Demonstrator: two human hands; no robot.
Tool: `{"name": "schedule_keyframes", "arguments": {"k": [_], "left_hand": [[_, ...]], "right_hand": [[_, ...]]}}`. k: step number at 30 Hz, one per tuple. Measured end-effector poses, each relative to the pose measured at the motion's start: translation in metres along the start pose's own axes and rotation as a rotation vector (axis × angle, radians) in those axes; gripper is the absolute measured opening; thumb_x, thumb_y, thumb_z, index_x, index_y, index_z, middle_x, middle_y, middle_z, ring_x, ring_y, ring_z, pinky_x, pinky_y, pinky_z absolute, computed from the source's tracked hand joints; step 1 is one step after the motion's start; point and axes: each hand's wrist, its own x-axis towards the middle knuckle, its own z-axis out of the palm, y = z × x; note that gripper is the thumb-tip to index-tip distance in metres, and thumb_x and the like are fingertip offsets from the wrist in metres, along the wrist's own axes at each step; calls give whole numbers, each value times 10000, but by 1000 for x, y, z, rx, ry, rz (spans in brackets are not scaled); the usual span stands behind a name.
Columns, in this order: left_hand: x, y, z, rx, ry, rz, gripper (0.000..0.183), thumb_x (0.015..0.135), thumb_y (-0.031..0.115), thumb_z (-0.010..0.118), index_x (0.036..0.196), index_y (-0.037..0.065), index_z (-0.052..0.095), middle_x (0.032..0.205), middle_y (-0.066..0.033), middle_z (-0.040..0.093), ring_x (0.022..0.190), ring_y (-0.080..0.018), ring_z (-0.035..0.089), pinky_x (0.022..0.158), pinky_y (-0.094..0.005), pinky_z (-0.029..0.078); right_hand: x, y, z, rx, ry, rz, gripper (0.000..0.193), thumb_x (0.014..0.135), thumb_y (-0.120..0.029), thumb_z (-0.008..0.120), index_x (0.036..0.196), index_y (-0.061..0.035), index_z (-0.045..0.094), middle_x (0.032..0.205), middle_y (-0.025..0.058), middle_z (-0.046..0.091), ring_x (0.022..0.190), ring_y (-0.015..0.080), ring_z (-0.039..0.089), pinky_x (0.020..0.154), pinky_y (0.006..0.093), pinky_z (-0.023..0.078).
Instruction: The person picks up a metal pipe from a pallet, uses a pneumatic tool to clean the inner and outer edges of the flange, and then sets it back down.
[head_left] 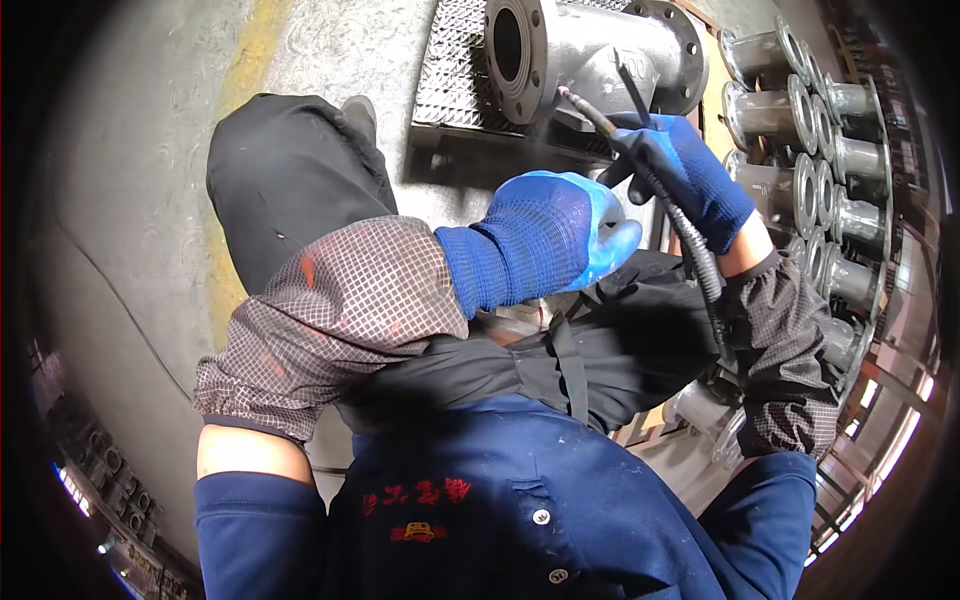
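Looking down, the grey floor (150,200) lies at the left, with a yellow line (245,70) painted on it. Next comes a knee (285,170) in black trousers, bent up. Just past it, the left hand (545,235) is in a blue glove. It floats in front of the body with the fingers curled in a loose fist. It holds nothing that can be seen, and it is near the other hand but not touching it.

Above the hands, a big grey metal valve (590,45) sits on a metal grid plate (455,65). It has a round flange with bolt holes and a dark round hole facing the camera.

The right hand (690,175), in a blue glove too, is closed around a thin tool (600,115) like a pen. The tip of the tool touches the valve body just under the flange. A bendy hose (700,260) runs from the tool down over the right wrist.

At the far right, many grey flanged pipes (800,130) lie side by side in a stack. Both arms wear checked sleeves (340,310) over a blue jacket (520,500).
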Motion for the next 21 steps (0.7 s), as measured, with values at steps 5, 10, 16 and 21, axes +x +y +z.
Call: {"name": "schedule_keyframes", "arguments": {"k": [5,10,16,21], "left_hand": [[-11,6,-6,105,10,138,307,833,345,563,886,69,687,768,-141,654,714,-309,629,660,-380,501],[-20,11,-16,208,33,201,309,827,342,567,874,63,691,773,-145,656,723,-311,633,670,-395,508],[-25,10,-19,194,166,298,289,809,322,578,813,55,686,720,-133,644,682,-309,626,644,-404,500],[-29,6,-18,155,242,377,277,795,312,591,806,51,686,711,-135,642,671,-313,623,636,-407,499]], "right_hand": [[11,-15,-8,-117,-102,43,305,884,-201,447,965,58,586,750,157,673,547,139,618,525,247,504],[12,-32,-5,-248,-67,84,354,873,-195,449,1081,68,562,745,160,673,551,156,622,534,252,508],[14,-24,-3,-207,-39,212,449,823,-238,516,1169,47,541,734,171,670,494,162,601,484,239,481],[10,-37,-9,-263,-3,256,449,824,-203,537,1196,50,522,710,180,660,463,183,593,427,260,477]]}}
